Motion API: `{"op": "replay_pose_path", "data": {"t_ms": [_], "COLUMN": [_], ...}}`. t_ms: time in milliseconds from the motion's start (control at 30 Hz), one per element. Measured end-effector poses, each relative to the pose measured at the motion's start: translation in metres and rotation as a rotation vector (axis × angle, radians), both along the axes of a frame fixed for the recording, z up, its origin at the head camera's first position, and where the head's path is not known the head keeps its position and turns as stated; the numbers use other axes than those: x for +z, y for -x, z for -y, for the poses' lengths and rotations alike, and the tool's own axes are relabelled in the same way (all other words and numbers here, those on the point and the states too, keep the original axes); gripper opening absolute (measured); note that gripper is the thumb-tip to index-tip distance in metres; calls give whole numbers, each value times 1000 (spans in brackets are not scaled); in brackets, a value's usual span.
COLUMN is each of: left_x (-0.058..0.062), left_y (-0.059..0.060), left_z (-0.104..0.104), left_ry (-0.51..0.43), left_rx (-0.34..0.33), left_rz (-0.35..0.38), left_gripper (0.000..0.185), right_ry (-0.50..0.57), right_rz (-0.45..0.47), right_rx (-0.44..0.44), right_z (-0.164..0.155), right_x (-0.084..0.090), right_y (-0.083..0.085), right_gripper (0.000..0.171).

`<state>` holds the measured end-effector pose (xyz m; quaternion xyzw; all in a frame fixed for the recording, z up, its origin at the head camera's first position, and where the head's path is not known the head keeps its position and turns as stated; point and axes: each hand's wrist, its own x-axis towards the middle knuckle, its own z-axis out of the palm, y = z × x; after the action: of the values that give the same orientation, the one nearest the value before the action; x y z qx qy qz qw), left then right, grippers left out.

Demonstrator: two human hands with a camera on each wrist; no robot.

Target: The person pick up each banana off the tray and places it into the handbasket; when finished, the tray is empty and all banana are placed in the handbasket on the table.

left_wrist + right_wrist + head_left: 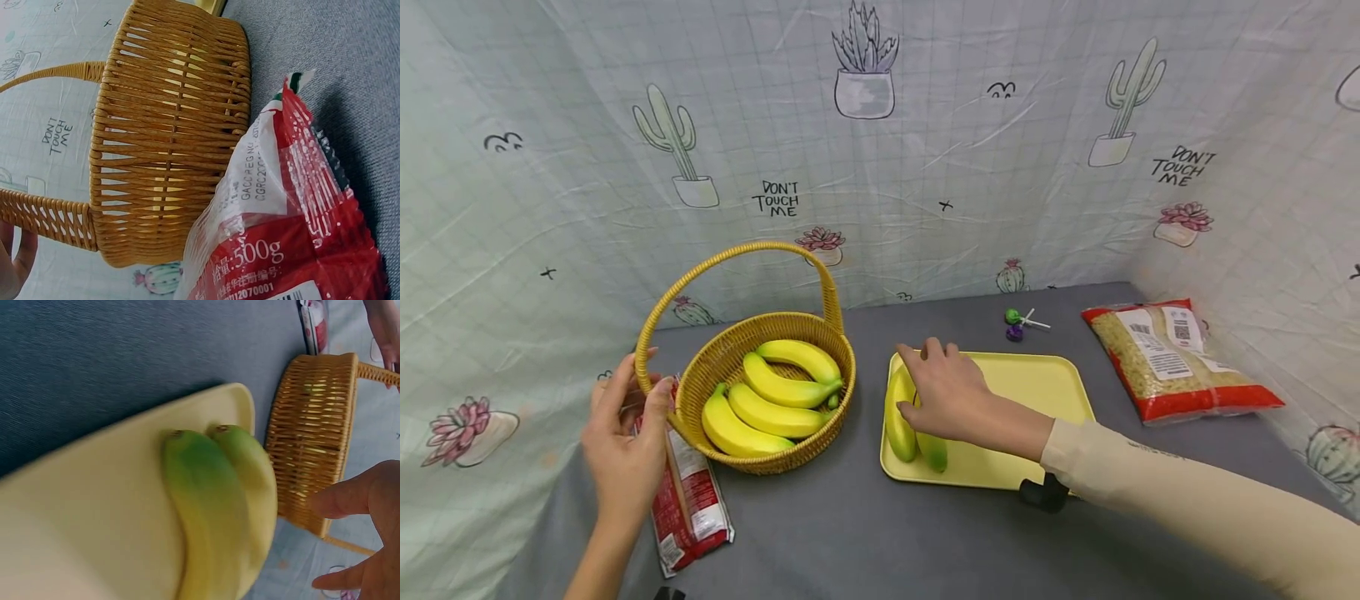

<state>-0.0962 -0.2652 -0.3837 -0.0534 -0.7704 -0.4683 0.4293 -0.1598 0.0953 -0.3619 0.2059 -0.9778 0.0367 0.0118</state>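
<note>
A yellow wicker basket (767, 462) holds several bananas (786, 385). At the left end of its tall arched handle (658, 329), my left hand (628, 442) grips it between thumb and fingers; the fingertips also show beside the handle in the left wrist view. Two bananas lie side by side at the left end of a yellow tray (1022, 383); in the right wrist view the nearer banana (203, 506) has a green tip. Over them hovers my right hand (951, 392), thumb and fingers spread apart. In the right wrist view a gap separates that hand from both bananas.
A red-and-white 500g packet (250, 244) lies left of the basket, partly beneath my left hand. Green and purple lollipops (1014, 325) lie behind the tray. A red-edged clear bag of pale grains (1172, 358) sits at the right. A printed cloth (910, 167) hangs behind the grey tabletop.
</note>
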Motion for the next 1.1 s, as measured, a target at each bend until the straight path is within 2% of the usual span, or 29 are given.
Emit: {"op": "replay_pose_path", "data": {"t_ms": [267, 533, 667, 867, 1100], "left_x": [2, 4, 10, 20, 22], "left_y": [-1, -1, -6, -10, -12], "left_z": [-1, -2, -8, -15, -17], "left_ry": [3, -5, -10, -14, -18], "left_rx": [-2, -3, -11, -21, -22], "left_rz": [6, 3, 0, -11, -10], "left_gripper": [43, 42, 41, 40, 39], "right_ry": [44, 62, 53, 63, 96], "right_rz": [34, -10, -25, -10, 15], "right_rx": [-59, -80, -96, -115, -118], "right_z": [-18, -26, -31, -45, -61], "right_x": [-19, -35, -42, -47, -47], "right_y": [-5, -7, -8, -11, -11], "right_gripper": [85, 96, 99, 95, 86]}}
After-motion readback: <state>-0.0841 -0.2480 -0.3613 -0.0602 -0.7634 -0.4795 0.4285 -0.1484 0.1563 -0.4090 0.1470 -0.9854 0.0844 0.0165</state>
